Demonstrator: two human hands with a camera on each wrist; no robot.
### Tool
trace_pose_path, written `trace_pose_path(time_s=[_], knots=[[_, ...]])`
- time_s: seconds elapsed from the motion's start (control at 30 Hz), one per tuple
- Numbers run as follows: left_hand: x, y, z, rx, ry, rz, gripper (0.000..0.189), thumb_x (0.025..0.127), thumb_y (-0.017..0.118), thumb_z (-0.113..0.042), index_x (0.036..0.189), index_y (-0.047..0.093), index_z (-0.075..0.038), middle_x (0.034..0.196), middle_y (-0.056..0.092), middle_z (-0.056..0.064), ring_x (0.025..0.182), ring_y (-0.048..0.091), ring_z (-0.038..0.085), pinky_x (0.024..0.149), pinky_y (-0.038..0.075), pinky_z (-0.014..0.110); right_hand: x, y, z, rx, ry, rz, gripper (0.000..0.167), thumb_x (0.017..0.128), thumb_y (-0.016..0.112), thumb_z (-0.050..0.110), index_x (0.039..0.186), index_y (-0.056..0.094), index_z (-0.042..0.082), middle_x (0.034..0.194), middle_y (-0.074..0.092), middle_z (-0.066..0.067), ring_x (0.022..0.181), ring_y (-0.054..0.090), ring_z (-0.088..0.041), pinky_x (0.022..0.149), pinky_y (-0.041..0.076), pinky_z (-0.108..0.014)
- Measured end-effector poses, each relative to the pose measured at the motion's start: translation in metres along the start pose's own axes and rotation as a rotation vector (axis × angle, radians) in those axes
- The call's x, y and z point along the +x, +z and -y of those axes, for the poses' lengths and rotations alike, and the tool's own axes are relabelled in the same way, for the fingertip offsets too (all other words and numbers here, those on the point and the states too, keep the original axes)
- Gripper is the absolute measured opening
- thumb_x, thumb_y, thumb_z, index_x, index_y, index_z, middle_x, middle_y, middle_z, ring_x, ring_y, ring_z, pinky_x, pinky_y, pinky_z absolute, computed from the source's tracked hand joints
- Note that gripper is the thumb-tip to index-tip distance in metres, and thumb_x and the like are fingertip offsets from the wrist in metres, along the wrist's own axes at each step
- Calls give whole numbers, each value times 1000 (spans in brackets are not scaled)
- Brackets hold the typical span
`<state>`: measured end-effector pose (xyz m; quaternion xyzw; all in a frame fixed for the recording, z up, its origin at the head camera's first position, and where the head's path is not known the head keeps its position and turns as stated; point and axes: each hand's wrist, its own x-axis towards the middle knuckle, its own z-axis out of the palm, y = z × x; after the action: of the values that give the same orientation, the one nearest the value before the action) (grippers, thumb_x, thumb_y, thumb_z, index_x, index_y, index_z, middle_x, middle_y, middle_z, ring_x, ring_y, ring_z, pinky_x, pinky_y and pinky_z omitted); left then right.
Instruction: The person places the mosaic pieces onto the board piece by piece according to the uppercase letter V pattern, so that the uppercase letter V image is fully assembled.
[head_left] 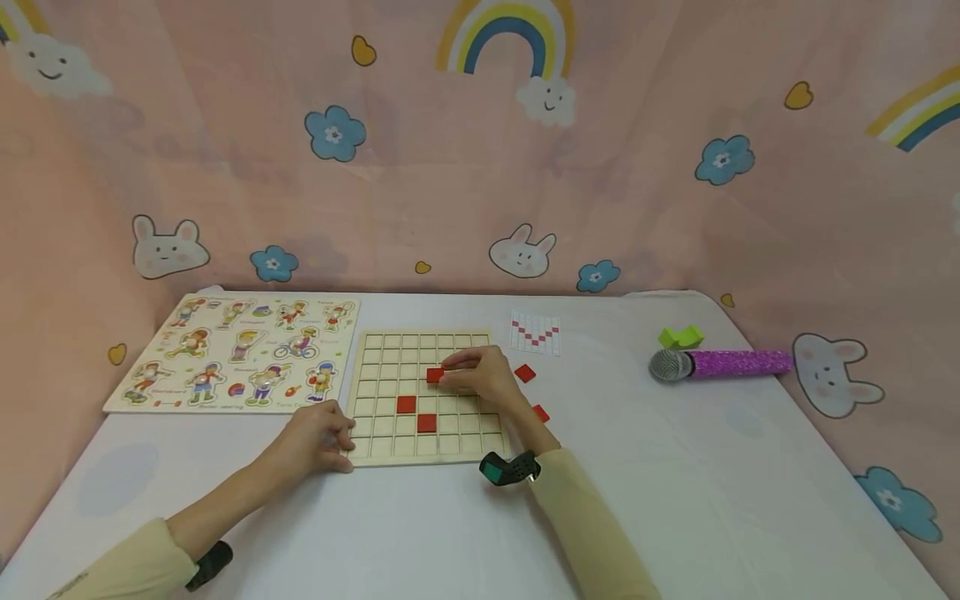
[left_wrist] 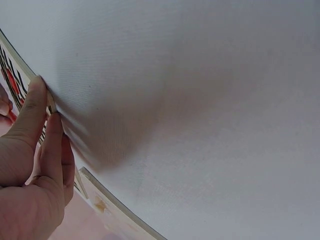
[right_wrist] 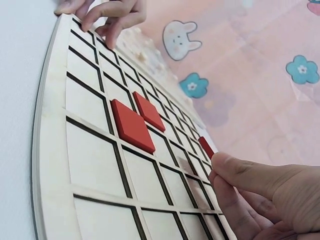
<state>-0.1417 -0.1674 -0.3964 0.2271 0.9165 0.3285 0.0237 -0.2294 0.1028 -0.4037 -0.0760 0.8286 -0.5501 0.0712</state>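
A pale wooden grid board lies on the white table in the head view. My left hand holds its near left corner; the left wrist view shows thumb and fingers pinching the edge. Over the board, my right hand pinches a red square tile between thumb and fingers. That tile appears tilted at the fingertips in the right wrist view. Two other red tiles, one and a nearer one, sit in grid cells touching corner to corner.
Right of the board lie two loose red tiles, one farther back and one partly behind my wrist. A patterned card lies behind them. A picture puzzle board is at left; a purple microphone and green piece are at right.
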Motion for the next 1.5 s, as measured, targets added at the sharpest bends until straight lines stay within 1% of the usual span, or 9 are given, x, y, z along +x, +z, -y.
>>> trace_pose_path(time_s=[0.27, 0.37, 0.53, 0.63, 0.83, 0.97, 1.07, 1.33, 1.5], knots=[[2, 1, 1, 1, -8, 3, 24, 58, 88, -7, 66, 66, -12, 86, 60, 1, 95, 62, 32, 72, 45, 29, 4, 18, 6, -18, -21, 38, 24, 75, 82, 9, 96, 73, 3, 92, 72, -6, 82, 68, -14, 76, 52, -27], [1, 1, 1, 2, -17, 8, 24, 58, 89, -7, 66, 66, -12, 86, 60, 1, 95, 62, 32, 71, 44, 28, 4, 23, 9, -16, -32, 55, 24, 75, 81, 7, 96, 72, 2, 92, 72, -8, 82, 69, -15, 76, 52, -27], [1, 1, 1, -11, -32, 11, 24, 58, 88, -7, 66, 66, -11, 85, 59, 0, 96, 62, 31, 74, 45, 30, 5, 31, 12, -32, -98, 87, 23, 75, 80, 3, 96, 71, -2, 93, 72, -13, 83, 71, -19, 74, 54, -27], [1, 2, 1, -16, -41, 13, 24, 58, 88, -6, 66, 66, -11, 84, 58, -1, 96, 63, 31, 75, 46, 31, 6, 37, 14, -52, -124, 92, 23, 75, 80, 4, 95, 71, -2, 92, 72, -13, 82, 70, -20, 72, 53, -26], [1, 2, 1, -28, -71, 27, 25, 59, 88, -5, 65, 64, -11, 84, 57, -3, 98, 62, 30, 69, 42, 26, 6, 47, 19, -72, -145, 90, 23, 75, 80, 2, 94, 71, -4, 90, 71, -15, 82, 70, -22, 71, 53, -24], [1, 2, 3, -26, -66, 27, 25, 59, 88, -4, 65, 64, -12, 84, 58, -2, 97, 62, 30, 68, 42, 25, 6, 51, 22, -71, -146, 87, 23, 75, 79, 0, 95, 70, -6, 92, 71, -16, 84, 71, -24, 70, 53, -24], [2, 2, 3, -21, -59, 24, 25, 59, 88, -4, 65, 64, -11, 85, 58, -1, 97, 62, 30, 69, 42, 25, 6, 53, 22, -77, -160, 80, 24, 74, 80, -1, 95, 70, -6, 92, 71, -17, 83, 71, -24, 70, 53, -24], [1, 2, 4, -19, -49, 15, 24, 60, 88, -6, 65, 65, -12, 85, 59, -1, 97, 63, 30, 70, 44, 25, 6, 56, 22, -95, -163, 72, 24, 74, 79, 0, 95, 69, -5, 92, 71, -16, 82, 71, -23, 69, 53, -23], [1, 2, 4, -6, -27, 9, 24, 61, 88, -7, 66, 65, -12, 84, 58, -1, 96, 63, 31, 72, 46, 27, 8, 58, 21, -72, -169, 81, 23, 75, 78, -1, 95, 69, -6, 92, 71, -17, 81, 71, -24, 70, 54, -24]])
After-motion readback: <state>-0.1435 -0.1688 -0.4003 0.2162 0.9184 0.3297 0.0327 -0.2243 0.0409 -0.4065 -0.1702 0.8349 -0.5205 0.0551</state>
